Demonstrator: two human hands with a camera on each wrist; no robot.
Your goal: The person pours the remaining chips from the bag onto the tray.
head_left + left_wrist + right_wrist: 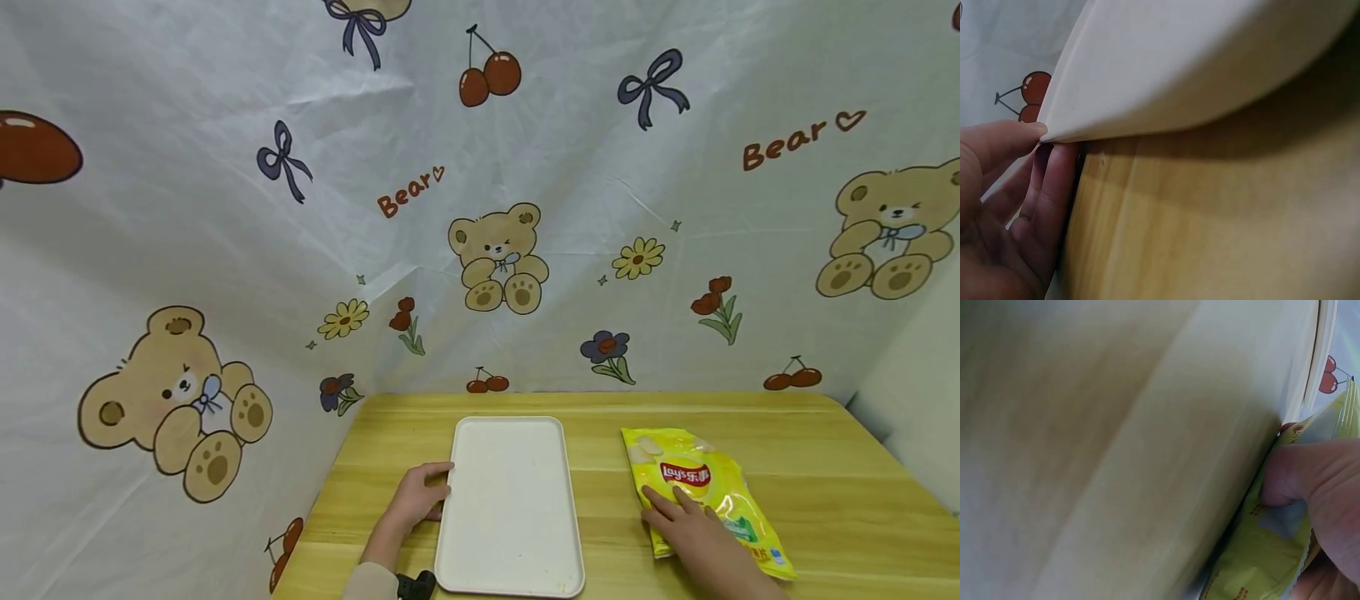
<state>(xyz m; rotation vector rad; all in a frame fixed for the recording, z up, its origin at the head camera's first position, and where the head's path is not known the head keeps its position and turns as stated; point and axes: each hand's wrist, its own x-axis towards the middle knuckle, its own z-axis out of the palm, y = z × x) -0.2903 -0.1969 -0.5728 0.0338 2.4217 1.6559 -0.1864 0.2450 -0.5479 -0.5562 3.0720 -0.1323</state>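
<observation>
A white rectangular tray (pixel 508 500) lies lengthwise on the wooden table. My left hand (pixel 417 498) pinches its left rim; in the left wrist view the thumb (pixel 1019 134) is on top and the fingers (pixel 1060 175) are below the edge. To the right of the tray is a yellow bag of Lay's potato chips (pixel 697 462). My right hand (pixel 693 533) grips the bag from above, fingers spread over its front. In the right wrist view the thumb (pixel 1288 478) presses into the crinkled bag, which hides part of the other fingers.
The wooden table (pixel 607 517) shows between the tray and the bag. A white curtain (pixel 562 167) printed with bears, bows, cherries and flowers hangs behind the table and along its left side. A dark band (pixel 416 585) is on my left wrist.
</observation>
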